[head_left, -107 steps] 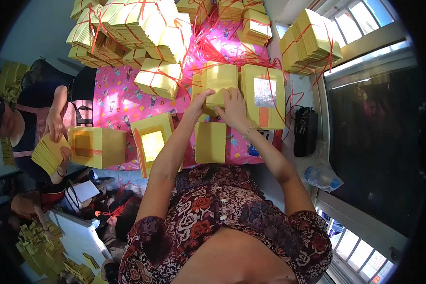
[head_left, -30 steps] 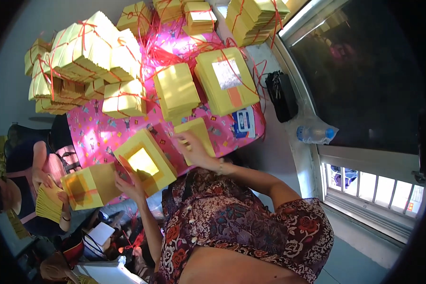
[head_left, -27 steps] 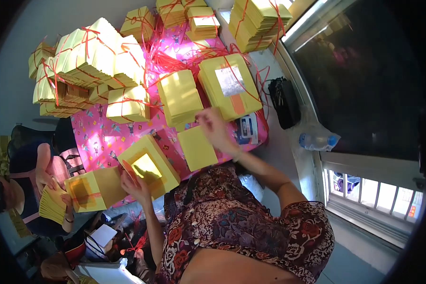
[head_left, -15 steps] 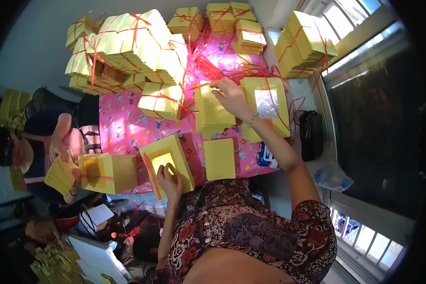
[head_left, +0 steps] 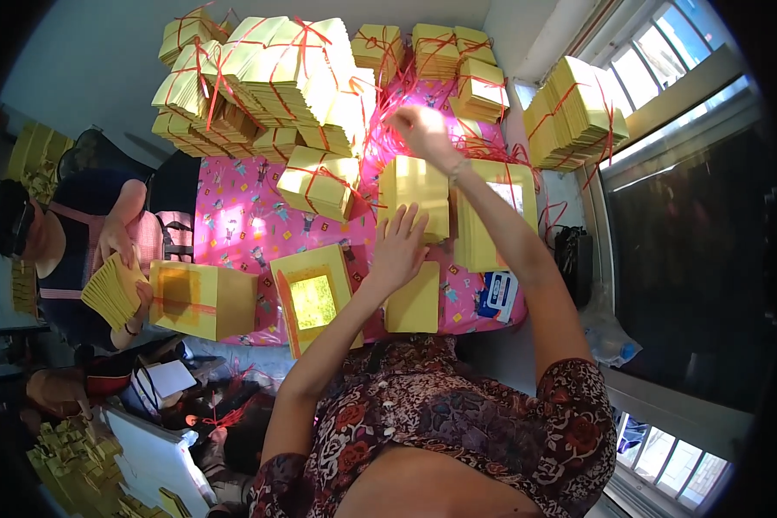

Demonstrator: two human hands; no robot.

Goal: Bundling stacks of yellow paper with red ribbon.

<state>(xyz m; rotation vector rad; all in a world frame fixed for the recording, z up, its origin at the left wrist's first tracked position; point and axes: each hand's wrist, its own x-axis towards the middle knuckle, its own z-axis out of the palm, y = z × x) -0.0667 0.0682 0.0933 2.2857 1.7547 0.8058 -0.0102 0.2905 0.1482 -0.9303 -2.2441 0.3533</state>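
My left hand lies with fingers spread on the near end of a tall stack of yellow paper. Beyond that stack, my right hand is bent at the fingertips among loose red ribbon; bright sunlight washes out part of its outline. A flat yellow paper pile lies under my left wrist, close to my body. To the left is a yellow paper block with a shiny gold square and an orange band. On the right, another yellow stack is partly covered by my right forearm.
Ribbon-tied yellow bundles are heaped at the back left, with another on the window ledge. A co-worker's hands hold fanned yellow paper beside a yellow block. A blue-and-white packet lies at the right edge.
My left hand has left the gold-square block and moved right onto the tall stack. My right hand has moved farther away, from above that stack to the red ribbon.
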